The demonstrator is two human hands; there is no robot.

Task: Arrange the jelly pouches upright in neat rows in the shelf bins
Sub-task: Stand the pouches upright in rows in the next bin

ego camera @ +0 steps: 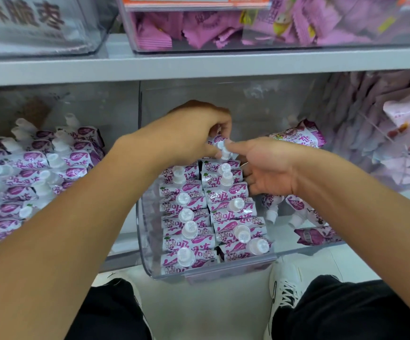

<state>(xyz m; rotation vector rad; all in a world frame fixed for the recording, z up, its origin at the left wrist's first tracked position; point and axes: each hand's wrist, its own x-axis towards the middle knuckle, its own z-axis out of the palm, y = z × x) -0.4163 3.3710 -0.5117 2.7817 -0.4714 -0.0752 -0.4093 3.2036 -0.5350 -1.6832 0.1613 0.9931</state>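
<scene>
A clear plastic bin (147, 253) juts out from the lower shelf. Inside it, purple-and-white jelly pouches (186, 212) with white caps stand upright in two rows. At the back of the right row my left hand (194, 133) is closed on a jelly pouch (223, 148), pinching it near its white spout. My right hand (267, 165) touches the same spout with thumb and forefinger, its other fingers spread over the row's right side. Loose pouches (304, 212) lie flat in the bin's right part. One more pouch (299, 136) leans at the back right.
A neighbouring bin on the left holds several similar pouches (35, 168) standing loosely. The grey shelf board (199, 65) above carries bins of pink snack packets (199, 28). Pale packets (405, 133) fill the bin at right. My knees and a white shoe (285, 285) are below.
</scene>
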